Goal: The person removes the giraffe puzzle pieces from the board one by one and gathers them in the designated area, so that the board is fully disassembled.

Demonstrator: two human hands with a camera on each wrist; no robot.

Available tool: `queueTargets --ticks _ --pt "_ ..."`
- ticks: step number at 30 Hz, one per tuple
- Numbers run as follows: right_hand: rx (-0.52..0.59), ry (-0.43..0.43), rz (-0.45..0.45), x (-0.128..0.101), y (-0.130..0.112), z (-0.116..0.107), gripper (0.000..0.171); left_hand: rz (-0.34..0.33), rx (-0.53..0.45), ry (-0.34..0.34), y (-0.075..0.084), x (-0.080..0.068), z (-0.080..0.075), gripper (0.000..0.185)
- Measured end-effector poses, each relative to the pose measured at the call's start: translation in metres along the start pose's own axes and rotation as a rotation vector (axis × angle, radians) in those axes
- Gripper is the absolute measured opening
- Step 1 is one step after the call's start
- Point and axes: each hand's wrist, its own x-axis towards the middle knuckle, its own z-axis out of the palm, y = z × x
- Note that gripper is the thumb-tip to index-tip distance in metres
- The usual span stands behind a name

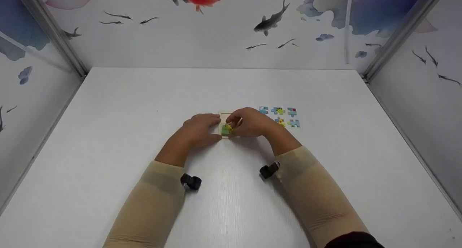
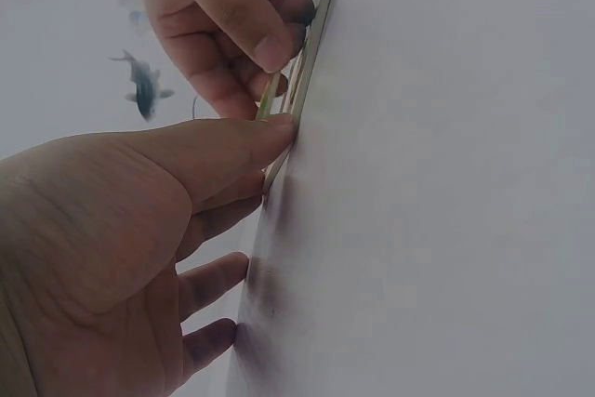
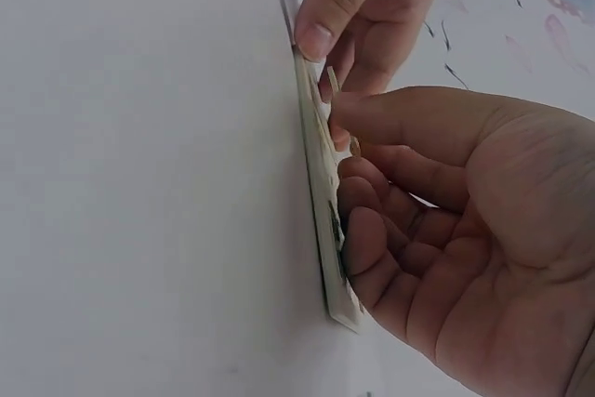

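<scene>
Head view: a person's two hands meet at the middle of a white table (image 1: 108,132), over a small wooden puzzle tray (image 1: 224,115) lying flat on it. The left hand (image 1: 200,129) rests palm-down at the tray's left edge; in the left wrist view its thumb (image 2: 232,151) lies extended with the tip against the tray's thin rim (image 2: 311,39), while the other fingers lie loosely spread with their tips on the table. The right hand (image 1: 249,122) is arched over the tray's right part, fingers curled downward, and pinches a green-and-yellow puzzle piece (image 1: 227,128) at the tray's near-left part. The right wrist view shows this hand's thumb and bent fingertips (image 3: 358,188) bearing on the tray's face, a thin edge of the piece (image 3: 331,78) showing just above the thumb; whether the piece lies fully seated in the tray cannot be told. To the right of the tray, just beyond the right hand, five loose puzzle pieces (image 1: 281,116), blue with yellow and red details, lie in two short rows on the table, apart from both hands. Beige sleeves (image 1: 317,194) cover both forearms. Panels printed with fish (image 1: 270,22) enclose the table.
</scene>
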Motion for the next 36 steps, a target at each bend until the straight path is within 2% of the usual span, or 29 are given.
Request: queueTargets --ticks 6,9,17,26,32,36 --pt "0.038 -0.003 -0.012 -0.015 0.016 -0.033 0.041 -0.024 -0.007 -0.006 0.002 0.001 0.002 0.069" --pt "0.023 0.003 0.004 -0.024 0.027 -0.047 0.041 -0.03 -0.005 -0.006 0.001 0.001 0.002 0.07" --pt "-0.012 -0.044 0.035 -0.046 0.057 -0.068 0.037 -0.041 -0.018 0.007 0.001 0.0 0.002 0.07" --pt "-0.049 -0.098 0.109 -0.053 0.085 -0.075 0.036 -0.055 -0.04 0.013 0.001 0.001 0.003 0.07" --pt "-0.025 -0.148 0.119 -0.052 0.087 -0.071 0.032 -0.063 -0.05 0.01 0.002 -0.001 0.002 0.07" --pt "-0.048 -0.162 0.122 -0.051 0.087 -0.067 0.031 -0.061 -0.043 0.006 0.003 -0.001 0.002 0.069"
